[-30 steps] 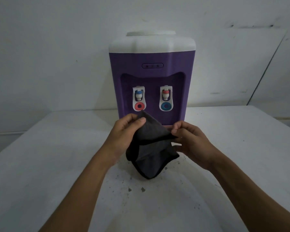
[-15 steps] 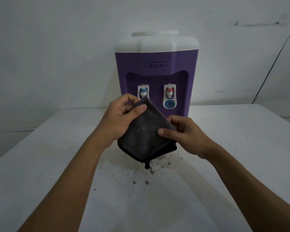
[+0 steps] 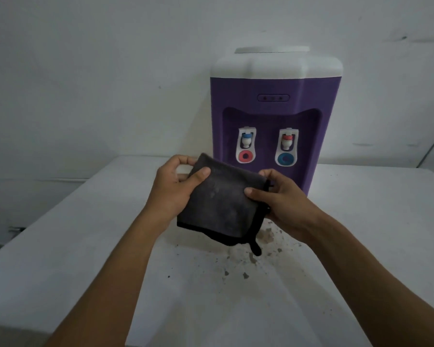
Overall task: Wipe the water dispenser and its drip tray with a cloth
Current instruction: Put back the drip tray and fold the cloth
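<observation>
Dim light — a white table [image 3: 60, 246], speckled with dark grit [image 3: 246, 275], against a scuffed white wall [image 3: 98, 71].

Both forearms are extended forward from the near edge of the tabletop [image 3: 60, 246], converging toward its middle, and both are bare. The left hand [image 3: 172, 194] is raised above the surface, with its thumb laid across the upper left part of the folded cloth [image 3: 221, 204] and its fingers curled behind the cloth's far left corner. The right hand [image 3: 283, 204] is held level with it, just beside it, with the thumb pressed on the cloth's right side and the fingers wrapped round the right edge. The cloth is pinched between the two hands, clear of the tabletop.
</observation>
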Motion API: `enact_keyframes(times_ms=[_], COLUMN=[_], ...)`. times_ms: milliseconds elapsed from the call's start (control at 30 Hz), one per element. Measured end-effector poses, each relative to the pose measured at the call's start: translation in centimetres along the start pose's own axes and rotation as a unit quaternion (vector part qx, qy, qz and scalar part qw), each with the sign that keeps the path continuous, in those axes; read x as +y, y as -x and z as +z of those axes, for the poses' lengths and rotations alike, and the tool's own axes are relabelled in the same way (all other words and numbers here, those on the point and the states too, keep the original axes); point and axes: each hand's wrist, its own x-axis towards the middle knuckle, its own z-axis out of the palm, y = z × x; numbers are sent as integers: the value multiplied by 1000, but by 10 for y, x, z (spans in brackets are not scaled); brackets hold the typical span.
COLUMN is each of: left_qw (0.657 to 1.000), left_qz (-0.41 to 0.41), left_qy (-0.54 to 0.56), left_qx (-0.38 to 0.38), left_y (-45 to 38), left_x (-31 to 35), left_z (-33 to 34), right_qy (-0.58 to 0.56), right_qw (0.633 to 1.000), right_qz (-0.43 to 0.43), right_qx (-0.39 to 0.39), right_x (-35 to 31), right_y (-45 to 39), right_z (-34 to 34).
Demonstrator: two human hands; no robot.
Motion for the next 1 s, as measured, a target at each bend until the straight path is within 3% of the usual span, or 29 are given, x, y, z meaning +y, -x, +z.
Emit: enact_keyframes(times_ms=[167,333,500,733,867,1000], left_qw=[990,985,977,980,978,981], left_qz=[-100,-125,-153,-131,-115,-98], left_qy=[86,64,84,59,35,-21], left_qx=[45,99,122,137,173,165], left_y=[-7,-37,-81,-146,-176,-197], left_x=[-23,-44,-66,-97,-120,-144], left_z=[-42,-79,-104,-119,-118,-115], right_qy=[-126,55,34,278,346,365], right_qw=[991,992,988,930,906,905], right_qz=[43,95,8,-165,-171,-119], right_qx=[19,55,152,175,173,182], right_x=[2,18,34,46,54,66], right_y=[-32,-76,-134,-200,-242,-274], right_z=[39,83,114,133,134,131])
